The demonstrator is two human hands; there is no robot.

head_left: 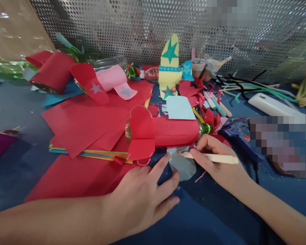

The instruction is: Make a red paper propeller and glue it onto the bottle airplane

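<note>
A plastic bottle wrapped in red paper (175, 132) lies on its side on the blue table, with red fins at its left end and a green neck (206, 128) at the right. My left hand (142, 194) rests flat in front of it, fingers spread, fingertips on a light blue paper piece (184, 166). My right hand (216, 160) is closed on a pale wooden stick (214, 157) whose tip touches that blue piece, just under the bottle.
Red paper sheets (81, 126) over a coloured stack lie at left. Other paper-wrapped bottles (56, 73) and a yellow paper rocket (170, 64) stand behind. A blue glue gun (238, 136), a white case (270, 105), pens and paper scraps lie at right. Perforated metal wall (142, 27) behind.
</note>
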